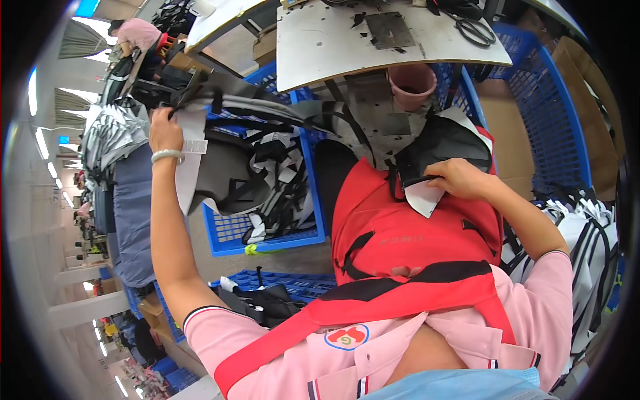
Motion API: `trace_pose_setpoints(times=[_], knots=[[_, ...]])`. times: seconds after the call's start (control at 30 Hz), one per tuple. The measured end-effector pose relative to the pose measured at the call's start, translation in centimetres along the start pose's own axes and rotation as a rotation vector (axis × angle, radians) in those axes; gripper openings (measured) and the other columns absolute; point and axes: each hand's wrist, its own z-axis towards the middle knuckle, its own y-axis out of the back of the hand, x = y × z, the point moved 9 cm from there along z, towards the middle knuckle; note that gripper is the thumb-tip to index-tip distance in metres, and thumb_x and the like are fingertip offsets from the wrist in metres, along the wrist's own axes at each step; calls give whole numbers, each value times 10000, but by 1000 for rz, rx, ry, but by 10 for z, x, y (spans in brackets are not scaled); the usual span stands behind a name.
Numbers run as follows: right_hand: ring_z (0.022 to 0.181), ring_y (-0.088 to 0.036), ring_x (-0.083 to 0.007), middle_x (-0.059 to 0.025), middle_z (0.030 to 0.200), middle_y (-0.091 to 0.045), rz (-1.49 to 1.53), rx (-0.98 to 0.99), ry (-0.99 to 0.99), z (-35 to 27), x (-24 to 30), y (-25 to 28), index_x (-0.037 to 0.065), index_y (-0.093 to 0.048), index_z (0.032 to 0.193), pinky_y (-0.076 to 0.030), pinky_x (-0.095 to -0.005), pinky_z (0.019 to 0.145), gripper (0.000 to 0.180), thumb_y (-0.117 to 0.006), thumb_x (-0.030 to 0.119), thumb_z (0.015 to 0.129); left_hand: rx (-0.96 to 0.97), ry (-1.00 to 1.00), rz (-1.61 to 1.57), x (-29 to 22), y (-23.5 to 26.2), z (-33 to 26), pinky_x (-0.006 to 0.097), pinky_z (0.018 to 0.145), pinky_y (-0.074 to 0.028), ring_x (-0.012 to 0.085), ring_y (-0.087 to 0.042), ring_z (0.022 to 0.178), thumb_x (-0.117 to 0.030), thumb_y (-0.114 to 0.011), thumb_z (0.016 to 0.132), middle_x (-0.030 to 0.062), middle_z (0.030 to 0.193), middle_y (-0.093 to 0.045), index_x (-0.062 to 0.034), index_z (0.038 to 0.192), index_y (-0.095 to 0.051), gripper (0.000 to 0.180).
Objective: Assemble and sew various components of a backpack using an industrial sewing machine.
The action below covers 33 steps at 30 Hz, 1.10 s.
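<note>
My left hand [166, 133], with a pale bracelet at the wrist, is raised at arm's length to the left. Its fingers are closed on the top edge of a dark grey fabric piece [223, 163] with a white side, which hangs over a blue crate. Over my lap, my right hand [460, 179] pinches the near edge of a black fabric piece [443, 143]. A white flap of that piece points toward me. It rests on my red apron [400, 223], and the fingertips are partly hidden by the fold.
The blue crate [319, 213] on the left holds many black and white scraps. Ahead stands a white worktable [313, 50] with scissors [475, 30]; a pink bucket [412, 87] sits beneath. Another blue crate [563, 113] is at right. A person in pink [139, 33] works far left.
</note>
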Motion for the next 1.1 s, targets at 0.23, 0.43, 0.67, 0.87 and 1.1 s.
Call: trace_pose_setpoints(times=[0.23,0.43,0.67,0.87,1.1], knots=[[860,-593,-394,-212,879,-633,-10,32,-25,-2,1,8,27,-611,1001,-455,-444,758,236,-590,222,869,317,182,18,-7,-8,-29,438,791,-490,374,-633,898,-240,-573,866,186,922,-674,-94,1005,-689,233],[874,-588,-396,-217,892,-628,-33,43,28,4,14,9,13,-601,971,-452,-448,767,202,-581,179,857,681,111,29,-36,-10,-55,372,681,-502,293,-663,713,-340,-643,836,158,750,-677,-13,848,-709,335],[889,-585,-391,-210,918,-630,-27,46,-37,-3,4,1,14,-599,980,-448,-447,774,203,-577,170,853,626,601,-439,70,-52,-90,294,537,-425,107,-487,533,-424,-688,829,26,619,-594,1,701,-681,445],[899,-582,-392,-210,924,-629,21,19,158,0,17,3,14,-593,970,-446,-447,774,211,-582,190,854,315,1137,-312,322,-4,-284,362,680,-480,199,-612,749,-561,-607,839,125,899,-673,112,969,-654,686],[892,-579,-399,-215,908,-625,-70,80,18,1,10,-8,17,-594,981,-443,-452,776,213,-580,190,857,1320,918,-788,-44,-122,-312,293,596,-489,148,-645,712,-241,-703,825,55,870,-686,-24,1050,-681,313]])
